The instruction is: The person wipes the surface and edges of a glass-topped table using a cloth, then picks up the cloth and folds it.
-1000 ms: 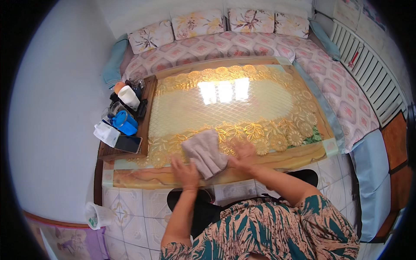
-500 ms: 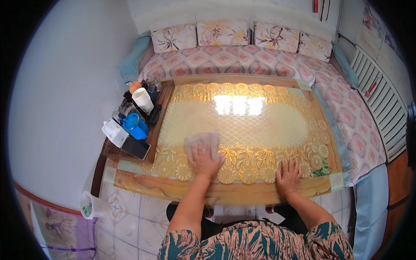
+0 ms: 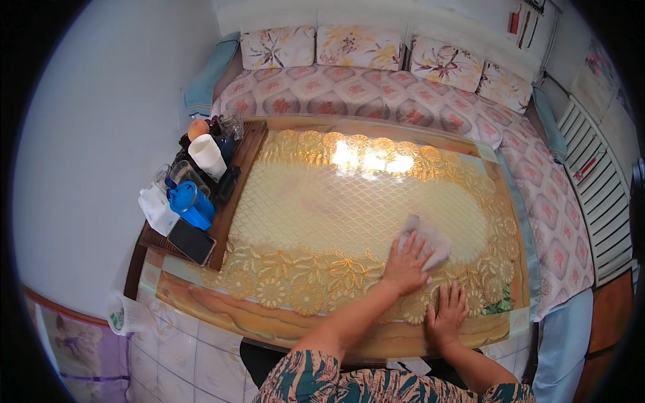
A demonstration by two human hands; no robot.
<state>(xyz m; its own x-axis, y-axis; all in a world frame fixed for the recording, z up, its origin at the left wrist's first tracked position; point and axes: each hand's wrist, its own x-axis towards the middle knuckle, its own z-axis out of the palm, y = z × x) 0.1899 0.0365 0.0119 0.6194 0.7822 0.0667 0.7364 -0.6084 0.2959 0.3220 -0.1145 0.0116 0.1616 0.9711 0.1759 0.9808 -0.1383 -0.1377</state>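
Observation:
My left hand (image 3: 404,267) presses a pale, pinkish-white cloth (image 3: 439,250) against the table (image 3: 235,316), its fingers spread over the cloth. The cloth lies bunched beneath and just beyond those fingers, on the right part of the tabletop. Close by on the near right, my right hand (image 3: 446,318) rests flat on the table with its fingers stretched out and nothing in them. A shiny gold floral lace-patterned cover (image 3: 306,285) spreads across the tabletop. Window light glares off its far side.
On the table's left end, a brown slatted tray (image 3: 243,176) carries a blue lidded cup (image 3: 192,203), a dark phone (image 3: 191,241), white paper cups (image 3: 208,157) and glassware. A patterned sofa (image 3: 376,91) bounds the far and right sides. A white bin (image 3: 127,316) stands at lower left.
My left hand has slid the cloth rightward across the table, nearer my right hand. My right hand stays flat in nearly the same spot. The view has shifted slightly.

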